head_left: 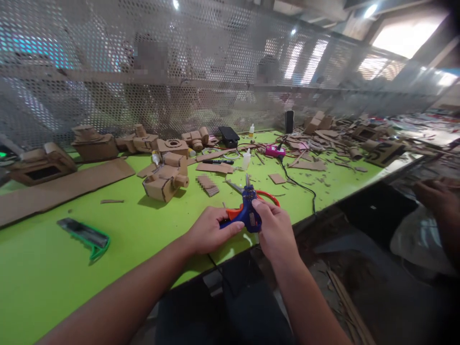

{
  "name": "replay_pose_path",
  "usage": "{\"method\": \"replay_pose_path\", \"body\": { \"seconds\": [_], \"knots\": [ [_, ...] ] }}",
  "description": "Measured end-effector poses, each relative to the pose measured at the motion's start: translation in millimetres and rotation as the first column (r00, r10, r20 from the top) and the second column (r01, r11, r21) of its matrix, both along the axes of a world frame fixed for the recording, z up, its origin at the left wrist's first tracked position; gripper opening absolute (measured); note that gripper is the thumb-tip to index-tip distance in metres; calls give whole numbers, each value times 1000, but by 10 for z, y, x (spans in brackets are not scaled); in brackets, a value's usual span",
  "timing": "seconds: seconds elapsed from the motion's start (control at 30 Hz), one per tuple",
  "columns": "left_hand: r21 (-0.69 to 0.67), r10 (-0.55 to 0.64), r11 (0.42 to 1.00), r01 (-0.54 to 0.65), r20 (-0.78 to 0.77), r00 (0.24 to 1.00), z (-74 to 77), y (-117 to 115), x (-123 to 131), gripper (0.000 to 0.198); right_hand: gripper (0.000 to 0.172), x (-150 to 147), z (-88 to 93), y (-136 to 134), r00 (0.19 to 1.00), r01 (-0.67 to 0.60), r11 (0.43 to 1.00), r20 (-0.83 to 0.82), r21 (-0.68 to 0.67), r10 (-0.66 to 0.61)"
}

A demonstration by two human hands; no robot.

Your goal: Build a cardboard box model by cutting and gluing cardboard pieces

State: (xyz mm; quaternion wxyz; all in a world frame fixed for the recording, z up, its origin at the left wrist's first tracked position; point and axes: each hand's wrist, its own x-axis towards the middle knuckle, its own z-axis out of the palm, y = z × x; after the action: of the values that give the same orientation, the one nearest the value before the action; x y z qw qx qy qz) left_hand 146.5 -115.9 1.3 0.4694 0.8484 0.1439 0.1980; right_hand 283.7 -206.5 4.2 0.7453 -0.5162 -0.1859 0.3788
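My left hand [213,231] is closed around the handle of a blue hot glue gun [248,203] with an orange trigger. Its metal nozzle points away from me, toward the far side of the green table [143,258]. The fingers of my right hand [276,230] grip the rear of the gun's body. Just behind the gun lie scissors with orange handles [270,196], partly hidden by it. A cardboard camera-shaped model [163,181] stands beyond my left hand. Small cardboard pieces [207,185] lie near the nozzle.
A green box cutter [86,235] and a long cardboard strip [64,187] lie at left. Several cardboard models [95,145] line the perforated metal screen [201,67]. Farther back are a glue bottle [246,159], black marker [217,162], pink device [275,151] and scraps. Another person's hand [436,194] shows at right.
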Motion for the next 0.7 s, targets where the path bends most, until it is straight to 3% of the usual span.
{"method": "replay_pose_path", "body": {
  "seconds": [0.23,0.43,0.7],
  "knots": [
    [-58,19,998,-20,-8,1000,-32,-4,15,42,34,-31,-69,13,996,89,996,-15,-5,-89],
    [-98,11,995,-9,22,1000,-72,14,23,44,33,-42,-97,-20,994,65,998,83,16,-66],
    [-11,36,999,-36,-19,999,-28,-16,19,43,34,-43,-107,16,996,67,997,49,26,-68]
  ]
}}
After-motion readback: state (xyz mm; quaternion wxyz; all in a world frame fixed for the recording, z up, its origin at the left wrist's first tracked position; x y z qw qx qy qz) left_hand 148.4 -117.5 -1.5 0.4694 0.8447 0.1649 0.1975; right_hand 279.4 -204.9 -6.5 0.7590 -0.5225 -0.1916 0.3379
